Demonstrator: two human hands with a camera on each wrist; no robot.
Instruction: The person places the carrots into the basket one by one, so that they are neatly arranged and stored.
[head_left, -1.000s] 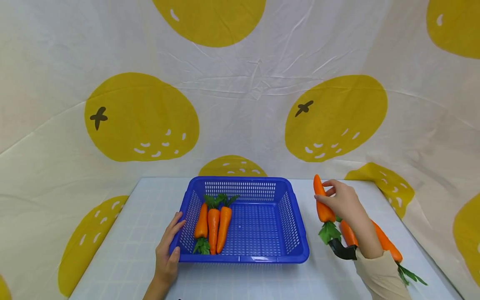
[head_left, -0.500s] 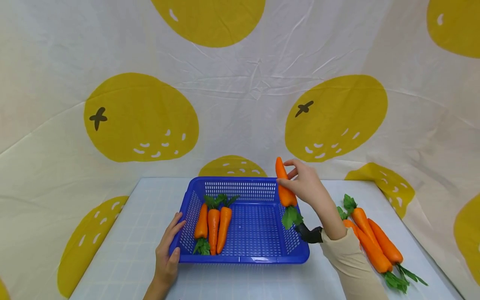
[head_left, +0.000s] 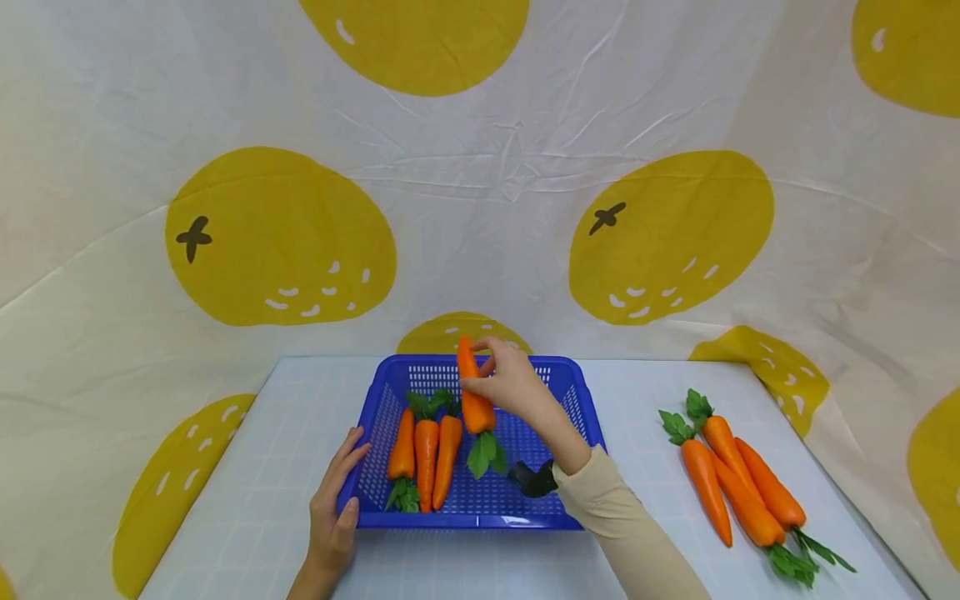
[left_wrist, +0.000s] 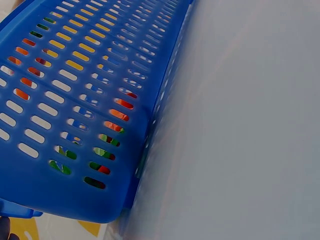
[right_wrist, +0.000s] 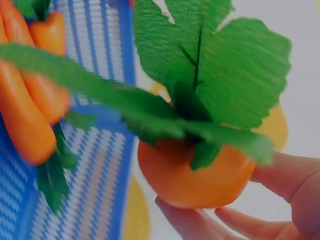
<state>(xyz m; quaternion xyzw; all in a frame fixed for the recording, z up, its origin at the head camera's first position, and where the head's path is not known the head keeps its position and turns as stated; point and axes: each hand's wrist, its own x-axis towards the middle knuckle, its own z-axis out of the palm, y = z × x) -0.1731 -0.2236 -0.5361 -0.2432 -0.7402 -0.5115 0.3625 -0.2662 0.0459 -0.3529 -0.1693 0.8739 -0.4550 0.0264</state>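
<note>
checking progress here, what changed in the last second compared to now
The right hand, gripping a carrot, carried it left from beside the basket to above its inside, next to the three carrots lying there. The left hand stayed on the basket's left rim; basket and its carrots unmoved.

The right hand (head_left: 510,385) is bare, and behind its wrist runs a long beige sleeve (head_left: 630,533) of soft, lightly creased cloth. A black strap-like mount (head_left: 532,479) sits at that wrist (its exact form is hard to make out). The left hand (head_left: 335,504) is bare too, its forearm uncovered as far as the picture's lower edge.
</note>
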